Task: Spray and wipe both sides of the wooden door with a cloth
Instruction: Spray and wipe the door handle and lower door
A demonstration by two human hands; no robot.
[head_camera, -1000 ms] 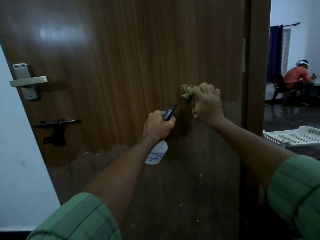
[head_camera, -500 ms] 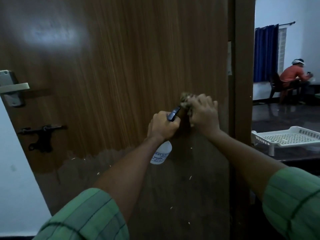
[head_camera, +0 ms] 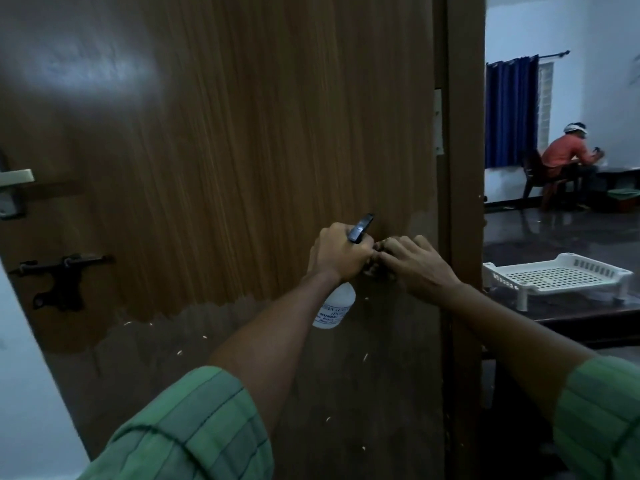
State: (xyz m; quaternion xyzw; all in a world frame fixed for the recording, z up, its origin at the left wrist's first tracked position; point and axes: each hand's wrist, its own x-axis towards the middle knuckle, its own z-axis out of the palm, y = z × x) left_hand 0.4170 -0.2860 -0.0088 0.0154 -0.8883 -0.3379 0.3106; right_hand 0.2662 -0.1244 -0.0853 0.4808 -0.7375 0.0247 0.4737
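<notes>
Centrally, we see the wooden door [head_camera: 242, 150] standing open, its face filling most of the view, with its hinge edge against the door frame [head_camera: 464, 168] on the right. Our left hand [head_camera: 341, 252] is curled round the neck of the spray bottle [head_camera: 335, 308], whose white body hangs below the fist while the black nozzle rises above it, close to the door face. Our right hand [head_camera: 414, 263] presses the cloth [head_camera: 379, 261] against the door near the hinge edge; the cloth is almost wholly hidden beneath the fingers, so we cannot tell how it is folded. The two hands touch or nearly touch. A darker, duller band covers the lower part of the door, speckled with pale flecks; whether it is wet we cannot tell. We judge the wiping of this side to be under way, with the far side not yet reached. The chief risks: the crowded hands may knock the nozzle, misdirecting spray onto the cloth hand, and fingers working close to the hinge edge could be pinched if the door swings. The door handle [head_camera: 15, 176] and latch [head_camera: 60, 282] lie at the far left edge.
</notes>
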